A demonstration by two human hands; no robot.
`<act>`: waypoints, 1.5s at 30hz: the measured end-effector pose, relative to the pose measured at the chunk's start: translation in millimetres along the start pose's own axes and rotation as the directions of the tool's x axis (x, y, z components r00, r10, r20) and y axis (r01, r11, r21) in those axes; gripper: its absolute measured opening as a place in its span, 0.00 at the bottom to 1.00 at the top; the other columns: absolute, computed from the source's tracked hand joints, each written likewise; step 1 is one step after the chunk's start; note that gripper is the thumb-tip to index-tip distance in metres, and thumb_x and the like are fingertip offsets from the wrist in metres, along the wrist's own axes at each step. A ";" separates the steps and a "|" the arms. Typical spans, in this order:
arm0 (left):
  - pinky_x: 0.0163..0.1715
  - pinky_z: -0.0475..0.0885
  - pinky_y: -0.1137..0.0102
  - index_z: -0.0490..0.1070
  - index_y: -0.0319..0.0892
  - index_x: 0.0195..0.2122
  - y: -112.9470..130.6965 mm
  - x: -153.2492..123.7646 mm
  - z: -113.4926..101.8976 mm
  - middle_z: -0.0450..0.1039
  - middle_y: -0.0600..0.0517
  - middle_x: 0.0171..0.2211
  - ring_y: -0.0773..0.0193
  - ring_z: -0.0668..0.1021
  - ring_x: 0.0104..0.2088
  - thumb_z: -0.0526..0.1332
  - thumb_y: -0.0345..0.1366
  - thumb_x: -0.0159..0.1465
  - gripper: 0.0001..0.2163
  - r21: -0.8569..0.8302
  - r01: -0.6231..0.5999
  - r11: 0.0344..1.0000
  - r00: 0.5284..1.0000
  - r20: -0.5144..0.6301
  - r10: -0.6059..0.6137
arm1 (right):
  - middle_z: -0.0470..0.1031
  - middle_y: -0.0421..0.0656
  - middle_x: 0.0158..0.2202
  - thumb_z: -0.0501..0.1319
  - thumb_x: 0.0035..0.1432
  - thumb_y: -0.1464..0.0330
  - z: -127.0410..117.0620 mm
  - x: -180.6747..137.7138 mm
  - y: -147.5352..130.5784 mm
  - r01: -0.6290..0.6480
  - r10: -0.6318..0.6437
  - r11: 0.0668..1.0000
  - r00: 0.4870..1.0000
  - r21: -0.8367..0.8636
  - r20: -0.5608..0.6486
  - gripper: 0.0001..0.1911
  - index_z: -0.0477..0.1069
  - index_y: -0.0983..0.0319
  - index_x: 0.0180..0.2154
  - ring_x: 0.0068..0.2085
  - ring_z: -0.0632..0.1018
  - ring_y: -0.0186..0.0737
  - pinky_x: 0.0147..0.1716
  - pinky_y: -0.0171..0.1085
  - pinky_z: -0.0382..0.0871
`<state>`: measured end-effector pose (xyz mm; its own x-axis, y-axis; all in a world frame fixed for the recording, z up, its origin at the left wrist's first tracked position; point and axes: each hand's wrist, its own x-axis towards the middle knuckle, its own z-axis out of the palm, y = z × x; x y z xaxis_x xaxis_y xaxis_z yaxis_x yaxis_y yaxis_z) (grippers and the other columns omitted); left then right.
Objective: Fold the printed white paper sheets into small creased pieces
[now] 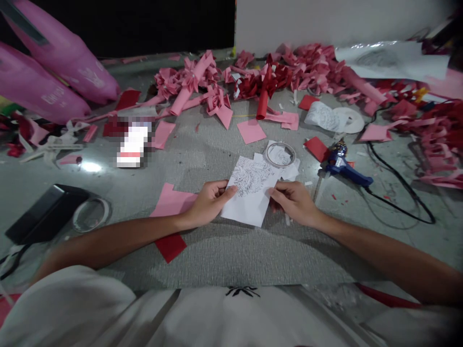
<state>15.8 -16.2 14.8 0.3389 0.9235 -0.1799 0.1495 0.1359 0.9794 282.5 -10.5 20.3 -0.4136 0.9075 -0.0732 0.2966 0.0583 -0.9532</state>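
Head view: you have both hands on a white sheet with a line drawing point(249, 190), in front of you over the grey tabletop point(217, 262). Your left hand point(210, 205) pinches its left edge, thumb on top and fingers behind, closed down to the thickness of the paper. Your right hand point(296, 202) has the right edge in a similar thumb-and-finger pinch, so the sheet is held from both sides.

As for progress, the drawing is already on the paper, filling the upper part, while the lower part is blank. You have no visible fold or cut across it, so I would judge the work on this sheet to be at an early stage. Just beyond it, a roll of tape point(266, 156) lies on other drawn-on paper scraps point(293, 169), and a blue hot glue gun point(349, 171) rests to your right, out of your hands.

Around you, a pink paper square point(251, 131) and a red paper piece point(171, 249) lie flat and unfolded, which suggests material not yet used. Along the back, pink folded-paper shapes point(200, 77) and a red paper tube point(264, 96) look already made up; that heap is too blurred and tangled for me to say how many are finished.
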 end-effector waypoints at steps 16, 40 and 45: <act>0.22 0.57 0.73 0.77 0.38 0.35 1.6 0.4 0.8 0.71 0.52 0.27 0.69 0.67 0.24 0.64 0.55 0.70 0.22 -0.004 -0.006 1.000 1.000 0.002 0.006 | 0.74 0.40 0.19 0.59 0.72 0.53 -0.2 -0.6 5.1 0.000 0.000 1.000 1.000 0.010 0.001 0.24 0.71 0.60 0.26 0.20 0.72 0.33 0.21 0.33 0.62; 0.22 0.58 0.74 0.76 0.38 0.35 1.0 0.5 1.4 0.72 0.52 0.27 0.69 0.68 0.24 0.64 0.54 0.70 0.21 -0.021 -0.008 1.000 1.000 0.009 0.008 | 0.73 0.38 0.19 0.59 0.72 0.55 0.0 -0.3 3.1 0.029 -0.029 0.999 1.000 0.021 -0.003 0.23 0.71 0.61 0.26 0.20 0.71 0.32 0.20 0.32 0.62; 0.22 0.57 0.74 0.75 0.38 0.34 0.5 0.5 1.3 0.71 0.52 0.27 0.70 0.68 0.24 0.64 0.54 0.70 0.21 -0.018 -0.004 1.000 1.000 0.005 0.004 | 0.73 0.39 0.19 0.59 0.72 0.56 -0.3 -0.7 2.8 0.033 -0.033 0.999 0.999 0.006 -0.005 0.23 0.71 0.61 0.26 0.20 0.71 0.31 0.20 0.32 0.62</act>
<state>17.2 -16.1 15.1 0.3444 0.9221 -0.1765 0.1315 0.1388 0.9815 283.9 -10.8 17.8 -0.4192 0.9070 -0.0405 0.2775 0.0855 -0.9569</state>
